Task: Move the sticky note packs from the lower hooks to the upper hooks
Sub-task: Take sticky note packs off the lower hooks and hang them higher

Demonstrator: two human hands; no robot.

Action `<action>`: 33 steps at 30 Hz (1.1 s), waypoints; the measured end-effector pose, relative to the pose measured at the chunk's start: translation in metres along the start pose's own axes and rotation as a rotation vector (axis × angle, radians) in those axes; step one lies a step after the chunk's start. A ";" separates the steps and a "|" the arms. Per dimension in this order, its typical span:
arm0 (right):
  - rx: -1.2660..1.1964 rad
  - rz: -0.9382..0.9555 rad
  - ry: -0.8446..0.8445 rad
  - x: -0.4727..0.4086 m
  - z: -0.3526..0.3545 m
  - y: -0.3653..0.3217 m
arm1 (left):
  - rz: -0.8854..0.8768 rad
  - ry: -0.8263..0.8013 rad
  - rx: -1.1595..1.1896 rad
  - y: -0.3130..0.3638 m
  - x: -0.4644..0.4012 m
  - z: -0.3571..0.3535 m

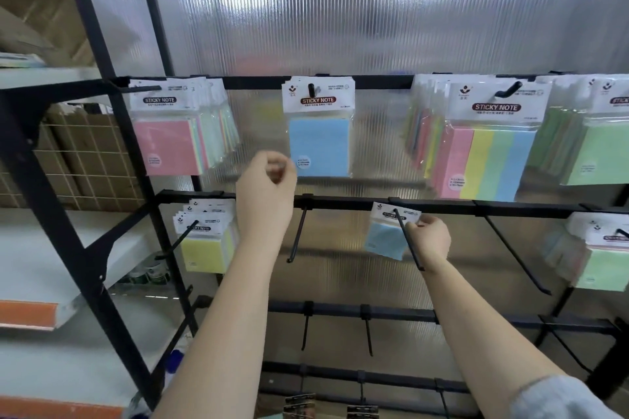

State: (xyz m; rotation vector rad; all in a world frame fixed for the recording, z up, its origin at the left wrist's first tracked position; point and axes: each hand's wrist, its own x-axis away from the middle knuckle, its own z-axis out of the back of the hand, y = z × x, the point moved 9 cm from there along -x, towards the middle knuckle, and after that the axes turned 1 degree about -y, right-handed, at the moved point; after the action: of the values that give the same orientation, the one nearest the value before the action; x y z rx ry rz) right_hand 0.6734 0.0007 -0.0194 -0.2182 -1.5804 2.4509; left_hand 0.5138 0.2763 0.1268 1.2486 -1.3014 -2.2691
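Both forearms reached up from the bottom of view. On the lower hook (408,238) hung one blue sticky note pack (386,235), far back near the rail (442,206). The right hand (427,236) pinched its header card at the right edge, just beside the hook's shaft. The left hand (269,180) hovered curled and empty, below the blue pack on the upper hook (311,90). Judgement: draw the pack straight along the shaft, header level, so the hole does not tear.
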 end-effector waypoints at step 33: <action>0.227 0.229 -0.008 0.110 0.083 -0.030 | 0.108 -0.299 -0.196 -0.051 0.017 -0.045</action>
State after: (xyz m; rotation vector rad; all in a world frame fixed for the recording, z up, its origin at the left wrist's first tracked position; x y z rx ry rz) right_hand 0.5503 -0.0318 0.0410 -0.3685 -1.3302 2.7815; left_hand 0.5484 0.2695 0.0659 0.7785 -1.1676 -2.5017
